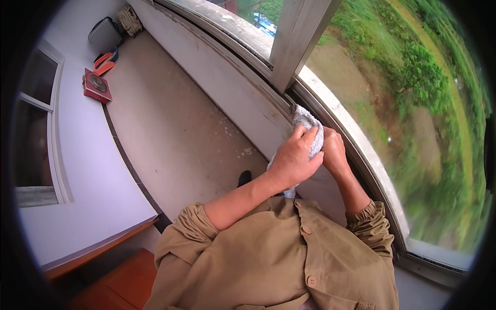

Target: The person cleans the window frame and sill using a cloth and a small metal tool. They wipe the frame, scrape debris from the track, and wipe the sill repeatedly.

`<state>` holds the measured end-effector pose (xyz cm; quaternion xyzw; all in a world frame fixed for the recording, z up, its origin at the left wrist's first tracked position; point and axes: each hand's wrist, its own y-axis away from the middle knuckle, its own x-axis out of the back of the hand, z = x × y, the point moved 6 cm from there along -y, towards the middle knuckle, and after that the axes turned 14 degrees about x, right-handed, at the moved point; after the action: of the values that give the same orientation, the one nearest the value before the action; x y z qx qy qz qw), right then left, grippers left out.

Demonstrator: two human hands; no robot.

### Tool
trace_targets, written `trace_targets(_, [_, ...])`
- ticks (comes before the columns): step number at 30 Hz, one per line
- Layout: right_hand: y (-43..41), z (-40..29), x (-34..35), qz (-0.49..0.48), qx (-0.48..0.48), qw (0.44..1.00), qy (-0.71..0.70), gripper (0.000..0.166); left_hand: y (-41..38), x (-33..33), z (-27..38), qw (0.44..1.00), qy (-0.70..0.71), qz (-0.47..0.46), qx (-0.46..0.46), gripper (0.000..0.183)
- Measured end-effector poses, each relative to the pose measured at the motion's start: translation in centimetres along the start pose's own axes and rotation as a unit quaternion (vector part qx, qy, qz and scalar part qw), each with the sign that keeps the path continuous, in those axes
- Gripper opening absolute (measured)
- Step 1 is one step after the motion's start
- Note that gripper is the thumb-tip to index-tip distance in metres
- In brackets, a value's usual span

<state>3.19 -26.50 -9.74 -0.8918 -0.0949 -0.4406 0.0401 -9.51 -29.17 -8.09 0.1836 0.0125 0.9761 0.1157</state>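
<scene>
A grey-white terry cloth (313, 128) is bunched between my two hands, just inside the sliding window's metal track (337, 128). My left hand (296, 157) lies over it with the fingers curled on the fabric. On the other side, nearer the glass, my right hand (333, 145) grips the cloth too, its fingers partly hidden. The cloth's upper end, with a dark patch, rests by the inner edge of the window frame (285, 77). More pale fabric hangs below my left hand.
Along the floor (182, 116) at the far end stand a grey suitcase (105, 35), a patterned bag (130, 20), an orange object (104, 64) and a red box-like thing (97, 86). A white-framed window (52, 108) is on the left wall, above an orange-brown surface (120, 279).
</scene>
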Motion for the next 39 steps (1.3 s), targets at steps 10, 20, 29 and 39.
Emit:
trace_targets(10, [-2.9,-1.5,-0.7,-0.042,0.019,0.989,0.141,0.02,-3.1,1.3,-1.6,1.0,-0.023,-0.006,0.011,0.043])
trace_targets(20, [12.0,4.7,6.7,-0.085,-0.123,0.975,0.162,0.023,3.2,-11.9,2.4,0.957,0.015,-0.284,-0.062,0.027])
trace_targets(29, [23.3,7.4,13.2,-0.131,-0.178,0.946,0.238,0.026,8.1,-22.1,6.8,0.873,0.042,-0.475,-0.1,0.042])
trace_targets(39, [21.6,5.4,10.4,0.126,-0.085,0.985,-0.082,0.029,5.1,-12.1,8.3,0.916,0.133,-0.351,-0.145,0.047])
